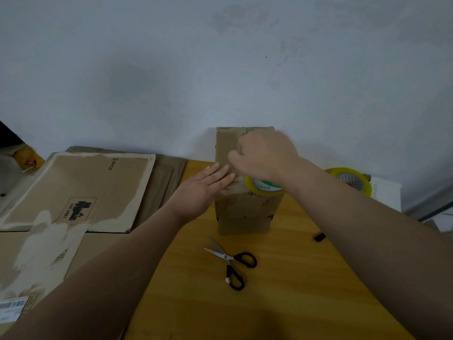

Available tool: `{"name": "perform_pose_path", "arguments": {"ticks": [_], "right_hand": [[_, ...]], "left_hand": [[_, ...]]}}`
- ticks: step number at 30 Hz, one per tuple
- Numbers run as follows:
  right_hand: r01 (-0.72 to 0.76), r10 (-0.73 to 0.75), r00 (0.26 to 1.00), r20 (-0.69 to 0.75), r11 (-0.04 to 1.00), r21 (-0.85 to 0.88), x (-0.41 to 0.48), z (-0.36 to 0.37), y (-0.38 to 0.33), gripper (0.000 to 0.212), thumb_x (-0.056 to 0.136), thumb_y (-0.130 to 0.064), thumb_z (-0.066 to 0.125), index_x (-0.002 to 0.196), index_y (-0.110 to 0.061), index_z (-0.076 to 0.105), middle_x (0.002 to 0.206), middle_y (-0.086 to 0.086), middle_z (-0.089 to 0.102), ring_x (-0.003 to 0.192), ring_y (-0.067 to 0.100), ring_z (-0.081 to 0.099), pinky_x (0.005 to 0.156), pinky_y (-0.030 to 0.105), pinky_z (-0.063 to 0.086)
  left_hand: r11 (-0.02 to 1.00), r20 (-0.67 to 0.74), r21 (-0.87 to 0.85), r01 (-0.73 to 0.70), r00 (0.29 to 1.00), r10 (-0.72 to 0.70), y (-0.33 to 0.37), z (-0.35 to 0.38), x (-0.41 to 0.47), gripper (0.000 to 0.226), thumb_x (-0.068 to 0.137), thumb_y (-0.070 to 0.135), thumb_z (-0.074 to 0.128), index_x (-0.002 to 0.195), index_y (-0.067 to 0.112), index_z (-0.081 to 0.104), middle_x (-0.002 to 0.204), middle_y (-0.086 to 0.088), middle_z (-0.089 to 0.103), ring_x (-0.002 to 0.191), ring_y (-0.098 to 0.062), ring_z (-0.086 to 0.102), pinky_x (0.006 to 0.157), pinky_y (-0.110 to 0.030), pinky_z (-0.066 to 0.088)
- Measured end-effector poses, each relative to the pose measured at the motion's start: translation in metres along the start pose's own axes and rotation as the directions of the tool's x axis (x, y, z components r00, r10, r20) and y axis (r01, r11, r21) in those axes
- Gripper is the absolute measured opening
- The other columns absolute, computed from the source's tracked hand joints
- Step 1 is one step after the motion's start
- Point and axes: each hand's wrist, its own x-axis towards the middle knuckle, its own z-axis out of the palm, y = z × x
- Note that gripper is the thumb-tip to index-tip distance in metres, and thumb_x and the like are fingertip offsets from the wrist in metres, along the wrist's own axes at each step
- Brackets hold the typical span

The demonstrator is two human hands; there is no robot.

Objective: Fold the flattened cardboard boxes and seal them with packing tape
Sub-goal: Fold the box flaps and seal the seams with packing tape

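Observation:
A folded brown cardboard box stands on the wooden table against the wall. My left hand lies flat with straight fingers pressing on the box's top near its front left edge. My right hand hovers over the top with fingers curled, and a yellow roll of packing tape shows just below it at the box's front edge. Whether the fingers grip the roll or a tape strip is hidden. Flattened cardboard boxes lie stacked at the left.
Black-handled scissors lie open on the table in front of the box. A second yellow tape roll sits at the right near the wall. A small black object lies by my right forearm. The wall closes off the back.

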Motion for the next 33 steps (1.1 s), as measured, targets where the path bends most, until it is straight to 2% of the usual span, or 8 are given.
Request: {"name": "perform_pose_path", "arguments": {"ticks": [4, 7, 11, 13, 17, 21, 24, 33], "right_hand": [[0.001, 0.004, 0.999, -0.032, 0.990, 0.141, -0.011, -0.001, 0.024, 0.029, 0.092, -0.031, 0.046, 0.106, -0.014, 0.065, 0.101, 0.004, 0.065, 0.093, 0.023, 0.058, 0.073, 0.032, 0.045], [-0.093, 0.116, 0.989, -0.090, 0.969, 0.227, -0.023, 0.004, 0.045, 0.054, 0.084, -0.061, 0.057, 0.122, -0.024, 0.056, 0.113, -0.003, 0.057, 0.105, 0.018, 0.052, 0.081, 0.033, 0.042], [-0.188, 0.338, 0.940, -0.043, 0.620, 0.761, -0.042, 0.025, 0.055, 0.045, 0.080, -0.054, 0.067, 0.110, -0.023, 0.056, 0.098, -0.009, 0.055, 0.095, 0.017, 0.053, 0.076, 0.029, 0.044], [-0.129, 0.372, 0.924, -0.094, 0.531, 0.838, -0.043, 0.034, 0.048, 0.035, 0.082, -0.046, 0.070, 0.107, -0.024, 0.059, 0.099, -0.009, 0.058, 0.095, 0.016, 0.056, 0.078, 0.028, 0.046], [-0.073, 0.253, 0.954, -0.160, 0.714, 0.697, -0.030, 0.021, 0.031, 0.035, 0.084, -0.046, 0.068, 0.112, -0.025, 0.062, 0.103, -0.010, 0.057, 0.095, 0.013, 0.053, 0.079, 0.029, 0.045], [-0.225, 0.235, 0.972, -0.031, 0.955, 0.194, -0.031, -0.007, 0.060, 0.043, 0.083, -0.052, 0.063, 0.117, -0.026, 0.062, 0.107, 0.001, 0.061, 0.100, 0.022, 0.055, 0.074, 0.030, 0.041], [-0.296, 0.288, 0.952, 0.104, 0.952, 0.073, -0.044, -0.003, 0.077, 0.045, 0.084, -0.054, 0.061, 0.117, -0.025, 0.063, 0.114, 0.003, 0.062, 0.104, 0.023, 0.055, 0.075, 0.032, 0.044], [-0.287, 0.288, 0.947, 0.141, 0.958, -0.028, -0.053, 0.023, 0.088, 0.055, 0.086, -0.066, 0.053, 0.124, -0.027, 0.060, 0.111, 0.005, 0.063, 0.102, 0.024, 0.057, 0.072, 0.031, 0.043]], "left_hand": [[1.000, -0.081, 0.013, 0.000, 0.997, 0.001, 0.003, 0.000, 0.001, 0.050, 0.088, 0.003, 0.055, 0.138, 0.008, 0.048, 0.141, -0.015, 0.049, 0.130, -0.034, 0.046, 0.107, -0.054, 0.023], [0.999, -0.132, 0.028, 0.030, 0.991, -0.026, 0.009, 0.002, 0.002, 0.046, 0.089, 0.001, 0.050, 0.135, 0.005, 0.052, 0.138, -0.015, 0.052, 0.128, -0.034, 0.048, 0.106, -0.055, 0.023], [0.999, -0.150, -0.001, 0.054, 0.987, -0.053, 0.014, 0.003, 0.002, 0.062, 0.076, -0.015, 0.068, 0.133, 0.002, 0.053, 0.136, -0.017, 0.054, 0.125, -0.034, 0.052, 0.105, -0.053, 0.027], [0.998, -0.149, 0.003, 0.059, 0.987, -0.057, 0.007, 0.000, 0.001, 0.066, 0.073, -0.017, 0.069, 0.133, 0.003, 0.053, 0.135, -0.016, 0.054, 0.125, -0.032, 0.052, 0.104, -0.052, 0.029], [0.997, -0.116, 0.034, 0.064, 0.991, -0.060, -0.007, -0.005, -0.006, 0.068, 0.071, -0.018, 0.070, 0.133, 0.004, 0.053, 0.135, -0.014, 0.055, 0.125, -0.029, 0.052, 0.104, -0.051, 0.031], [0.994, -0.120, 0.015, 0.111, 0.987, -0.109, -0.005, -0.004, -0.009, 0.069, 0.075, -0.019, 0.064, 0.137, 0.006, 0.048, 0.139, -0.012, 0.051, 0.129, -0.028, 0.049, 0.107, -0.050, 0.025], [0.993, -0.125, -0.004, 0.118, 0.985, -0.117, 0.004, -0.003, -0.003, 0.069, 0.076, -0.020, 0.062, 0.138, 0.006, 0.048, 0.141, -0.011, 0.050, 0.130, -0.027, 0.046, 0.109, -0.046, 0.024], [0.994, -0.068, 0.036, 0.100, 0.993, -0.097, 0.008, -0.008, 0.000, 0.050, 0.085, 0.004, 0.066, 0.133, 0.002, 0.053, 0.135, -0.015, 0.055, 0.124, -0.030, 0.053, 0.105, -0.049, 0.029]]}}
